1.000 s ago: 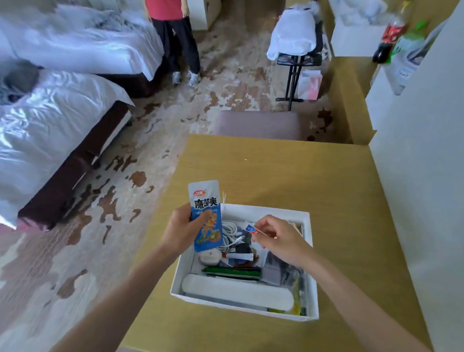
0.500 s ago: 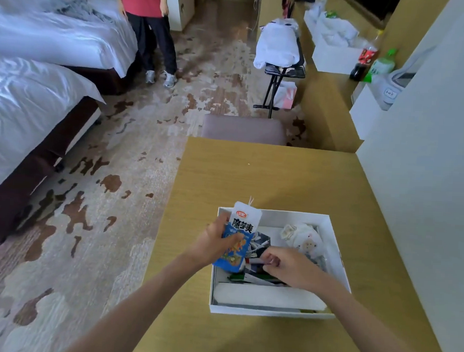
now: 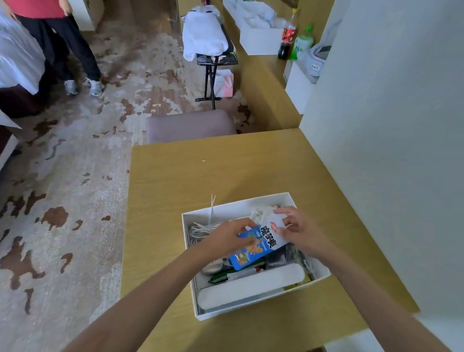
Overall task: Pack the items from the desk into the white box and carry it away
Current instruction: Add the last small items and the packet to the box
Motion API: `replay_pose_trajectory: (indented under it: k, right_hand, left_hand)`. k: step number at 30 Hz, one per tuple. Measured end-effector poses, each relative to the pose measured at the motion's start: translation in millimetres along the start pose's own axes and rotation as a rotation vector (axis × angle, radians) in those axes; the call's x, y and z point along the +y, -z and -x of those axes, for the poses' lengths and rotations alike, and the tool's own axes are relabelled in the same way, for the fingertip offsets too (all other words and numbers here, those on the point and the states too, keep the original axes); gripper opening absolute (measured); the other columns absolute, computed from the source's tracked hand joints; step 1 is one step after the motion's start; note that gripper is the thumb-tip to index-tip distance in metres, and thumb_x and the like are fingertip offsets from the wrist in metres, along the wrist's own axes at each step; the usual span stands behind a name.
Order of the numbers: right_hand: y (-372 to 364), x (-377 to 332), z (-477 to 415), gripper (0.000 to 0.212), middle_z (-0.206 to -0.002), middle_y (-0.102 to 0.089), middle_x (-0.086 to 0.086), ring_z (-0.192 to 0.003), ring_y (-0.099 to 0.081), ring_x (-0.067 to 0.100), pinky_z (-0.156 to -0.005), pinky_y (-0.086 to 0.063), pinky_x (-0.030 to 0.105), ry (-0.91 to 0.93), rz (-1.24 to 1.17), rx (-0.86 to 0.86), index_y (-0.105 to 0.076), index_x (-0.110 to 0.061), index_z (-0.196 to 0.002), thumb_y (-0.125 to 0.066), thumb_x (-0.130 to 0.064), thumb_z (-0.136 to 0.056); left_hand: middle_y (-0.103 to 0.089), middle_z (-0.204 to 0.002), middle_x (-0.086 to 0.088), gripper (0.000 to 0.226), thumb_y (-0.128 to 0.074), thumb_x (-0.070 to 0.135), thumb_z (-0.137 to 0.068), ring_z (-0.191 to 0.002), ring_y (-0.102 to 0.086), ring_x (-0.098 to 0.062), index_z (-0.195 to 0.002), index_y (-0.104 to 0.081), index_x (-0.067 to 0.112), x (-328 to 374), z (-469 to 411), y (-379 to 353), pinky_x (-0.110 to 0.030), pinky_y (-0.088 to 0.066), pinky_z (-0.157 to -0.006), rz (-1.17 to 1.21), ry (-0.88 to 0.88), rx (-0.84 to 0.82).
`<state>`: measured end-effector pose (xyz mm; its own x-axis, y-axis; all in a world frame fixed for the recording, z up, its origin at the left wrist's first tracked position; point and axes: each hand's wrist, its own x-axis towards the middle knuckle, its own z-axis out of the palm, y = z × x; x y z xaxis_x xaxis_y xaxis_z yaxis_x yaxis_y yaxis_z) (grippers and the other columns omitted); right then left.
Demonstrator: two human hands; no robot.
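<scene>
White box, just the one, sits on the wooden surface, and above it two hands share a single blue-and-white snack packet. The left hand curls round its blue lower part, while the right hand pinches its white top end. Inside lie one long white case along the near wall and one coil of white cable at the left.
</scene>
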<state>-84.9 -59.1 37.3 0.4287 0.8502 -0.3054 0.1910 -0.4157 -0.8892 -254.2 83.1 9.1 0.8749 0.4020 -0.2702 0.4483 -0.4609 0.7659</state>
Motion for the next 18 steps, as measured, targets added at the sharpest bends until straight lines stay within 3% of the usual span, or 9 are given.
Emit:
replay_pose_trajectory:
  k: [3, 5, 7, 10, 14, 18]
  right_hand:
    - [11, 13, -5, 0.025, -0.098, -0.057, 0.003, -0.088, -0.065, 0.018, -0.066, -0.055, 0.028, -0.01, 0.168, 0.039, -0.056, -0.036, -0.112, -0.061, -0.02, -0.093]
    - [13, 20, -7, 0.017, -0.091, -0.055, -0.008, -0.08, -0.062, 0.01, -0.06, -0.05, 0.018, 0.015, 0.329, 0.025, -0.057, -0.03, -0.111, -0.058, -0.024, -0.095]
    - [12, 24, -8, 0.014, -0.087, -0.052, -0.016, -0.073, -0.055, 0.002, -0.054, -0.04, 0.009, 0.056, 0.497, -0.001, -0.057, -0.026, -0.109, -0.055, -0.024, -0.095]
    - [5, 28, -8, 0.012, -0.098, -0.055, -0.004, -0.082, -0.047, 0.01, -0.064, -0.034, 0.018, 0.118, 0.763, -0.094, -0.053, -0.019, -0.106, -0.052, -0.023, -0.095]
    - [-2, 29, -9, 0.017, -0.113, -0.052, 0.003, -0.097, -0.051, 0.02, -0.083, -0.043, 0.035, 0.166, 0.872, -0.193, -0.053, -0.016, -0.11, -0.048, -0.026, -0.096]
    - [-14, 27, -13, 0.023, -0.111, -0.051, 0.003, -0.091, -0.051, 0.018, -0.08, -0.045, 0.036, 0.25, 0.845, -0.244, -0.054, -0.017, -0.116, -0.05, -0.027, -0.097]
  left_hand:
    - [-0.068, -0.104, 0.0, 0.022, -0.065, 0.033, -0.087, -0.085, -0.064, -0.019, -0.107, -0.057, 0.026, -5, -3, -4, -0.034, -0.052, -0.072, -0.036, 0.04, 0.026]
    - [-0.067, -0.107, -0.002, 0.022, -0.064, 0.027, -0.088, -0.091, -0.063, -0.021, -0.108, -0.058, 0.021, -10, -1, -10, -0.037, -0.053, -0.078, -0.067, 0.057, 0.054]
    - [-0.066, -0.11, -0.003, 0.024, -0.063, 0.022, -0.089, -0.096, -0.063, -0.023, -0.112, -0.06, 0.018, -12, 2, -17, -0.033, -0.054, -0.074, -0.086, 0.075, 0.06]
    - [-0.067, -0.112, -0.002, 0.027, -0.061, 0.02, -0.088, -0.1, -0.063, -0.02, -0.115, -0.063, 0.018, -13, 5, -25, -0.03, -0.051, -0.079, -0.172, 0.055, 0.05]
    - [-0.065, -0.114, 0.001, 0.027, -0.057, 0.023, -0.09, -0.104, -0.059, -0.017, -0.116, -0.064, 0.021, -14, 13, -30, -0.035, -0.05, -0.086, -0.34, 0.063, 0.079]
    - [-0.065, -0.114, 0.001, 0.024, -0.05, 0.019, -0.092, -0.105, -0.059, -0.019, -0.111, -0.065, 0.023, -17, 25, -27, -0.036, -0.051, -0.083, -0.431, 0.116, 0.171]
